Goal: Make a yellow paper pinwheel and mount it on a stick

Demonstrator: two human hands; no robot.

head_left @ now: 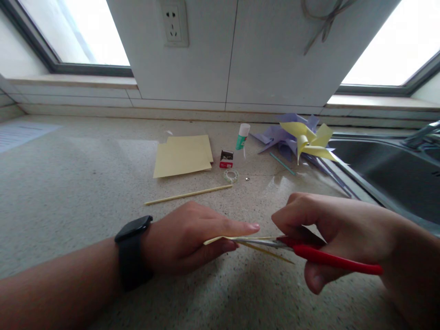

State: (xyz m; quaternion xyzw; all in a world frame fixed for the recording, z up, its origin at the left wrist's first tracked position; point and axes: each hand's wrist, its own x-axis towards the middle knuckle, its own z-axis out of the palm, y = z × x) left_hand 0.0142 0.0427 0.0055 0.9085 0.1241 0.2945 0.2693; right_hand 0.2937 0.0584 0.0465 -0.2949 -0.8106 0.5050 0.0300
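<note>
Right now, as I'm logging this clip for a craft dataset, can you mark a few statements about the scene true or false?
1. The right hand holds red-handled scissors. True.
2. The left hand pinches a blue sheet. False: it holds yellow paper, seen edge-on.
3. A black watch sits on the left wrist. True.
4. The yellow pinwheel lies inside the sink. False: it lies on the counter, beside the sink.
</note>
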